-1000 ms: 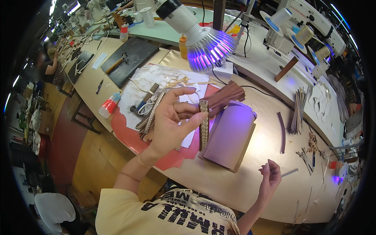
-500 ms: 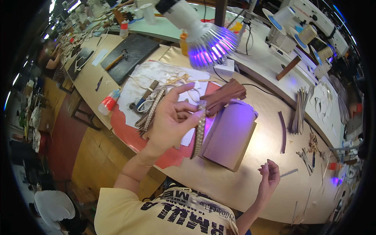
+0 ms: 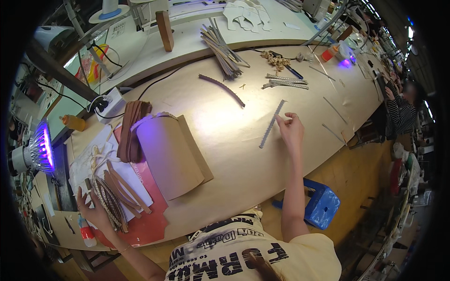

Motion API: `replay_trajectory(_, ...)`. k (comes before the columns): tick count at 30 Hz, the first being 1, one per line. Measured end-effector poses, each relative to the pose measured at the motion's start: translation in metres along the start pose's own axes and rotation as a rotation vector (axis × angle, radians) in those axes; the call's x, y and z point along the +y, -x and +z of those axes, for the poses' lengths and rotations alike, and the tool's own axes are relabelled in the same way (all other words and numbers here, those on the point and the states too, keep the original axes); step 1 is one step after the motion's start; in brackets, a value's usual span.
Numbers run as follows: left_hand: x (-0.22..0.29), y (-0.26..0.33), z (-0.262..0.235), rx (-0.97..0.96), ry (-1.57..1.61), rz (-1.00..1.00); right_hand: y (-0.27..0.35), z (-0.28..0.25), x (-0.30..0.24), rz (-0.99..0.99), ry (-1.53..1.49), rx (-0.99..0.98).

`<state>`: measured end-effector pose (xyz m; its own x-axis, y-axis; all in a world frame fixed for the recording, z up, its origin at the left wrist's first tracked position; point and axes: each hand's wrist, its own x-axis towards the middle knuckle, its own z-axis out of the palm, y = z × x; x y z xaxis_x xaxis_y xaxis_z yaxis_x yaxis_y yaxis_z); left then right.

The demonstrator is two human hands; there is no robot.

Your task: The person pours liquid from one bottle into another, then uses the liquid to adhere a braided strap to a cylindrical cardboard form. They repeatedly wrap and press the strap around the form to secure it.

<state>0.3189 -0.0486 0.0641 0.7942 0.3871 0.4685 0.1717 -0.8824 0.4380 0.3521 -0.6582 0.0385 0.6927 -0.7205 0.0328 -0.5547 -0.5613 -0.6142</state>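
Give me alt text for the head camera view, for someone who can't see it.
A person at a long tan workbench touches a thin pale serrated strip with the right hand, while the left hand rests on a bundle of brown leather straps and braided cords. A curved tan leather piece lies between them; a purple lamp glows at left.

The left hand (image 3: pixel 96 213) lies partly under the bundle of braided and plain leather straps (image 3: pixel 115 196); its palm is hidden, and only fingertips and wrist show. Whether those fingers close on the bundle cannot be told. At the right hand (image 3: pixel 291 131), the thumb and forefinger meet at the grey perforated strip (image 3: pixel 272 123), but the contact itself is too small to make out. The small bottle (image 3: pixel 87 232) just below the left fingers is dim and warped by the rim. A person's (image 3: pixel 401 110) face far beyond the right fingers is blurred.
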Motion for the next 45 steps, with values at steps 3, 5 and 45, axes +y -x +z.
replay_trajectory(3,0.043,-0.002,-0.003,0.046,0.094,0.037,-0.013,0.024,-0.007,-0.085,0.159,0.107)
replay_trajectory(5,0.08,0.005,0.0,0.01,0.204,0.08,-0.019,0.034,-0.011,-0.064,0.197,0.117)
replay_trajectory(45,0.222,-0.046,0.039,-0.681,1.549,-0.344,0.141,0.011,-0.216,-0.212,-1.022,-1.232)
